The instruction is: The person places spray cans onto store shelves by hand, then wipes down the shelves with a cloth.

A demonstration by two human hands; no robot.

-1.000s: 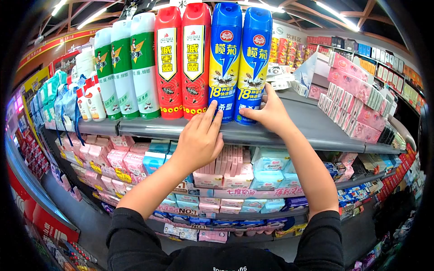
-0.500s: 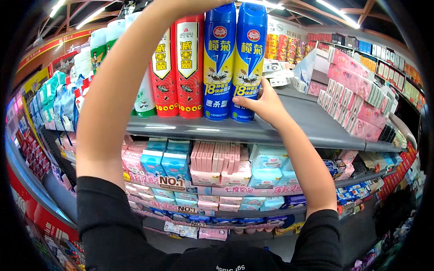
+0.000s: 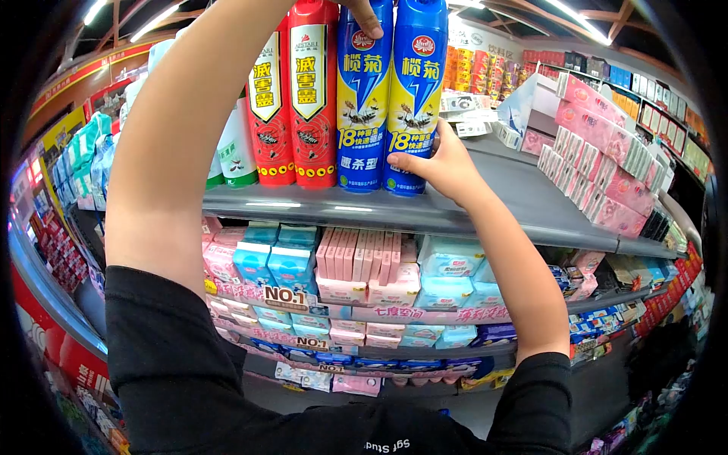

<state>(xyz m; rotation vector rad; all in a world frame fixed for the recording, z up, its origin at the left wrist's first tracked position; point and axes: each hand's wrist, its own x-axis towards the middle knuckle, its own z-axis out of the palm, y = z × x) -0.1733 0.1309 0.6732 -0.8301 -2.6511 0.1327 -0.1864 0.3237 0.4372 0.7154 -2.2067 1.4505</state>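
Two blue and yellow insecticide spray cans stand upright side by side on the grey top shelf. My right hand (image 3: pixel 444 165) wraps the lower right side of the right spray can (image 3: pixel 413 98), its thumb across the front and the fingers going behind. At the top edge, my left hand (image 3: pixel 365 14) shows only in part, one digit pressed on the front of the left spray can (image 3: pixel 362 95) near its top; its other fingers lie out of view. To the left stand two red spray cans (image 3: pixel 312 121), touching or nearly so, and a white and green can (image 3: pixel 236 152) partly behind my left arm.
Pink tissue packs (image 3: pixel 599 144) are stacked on the right of the top shelf (image 3: pixel 523 197). Small white boxes (image 3: pixel 470 114) lie behind the cans. Lower shelves hold pink and blue packets (image 3: pixel 292 265). Bagged goods (image 3: pixel 95 155) stand at the left.
My left hand has come lower, so a digit now shows on the left blue can's front. The view has shifted slightly, the cans appearing higher. My right hand keeps its hold.
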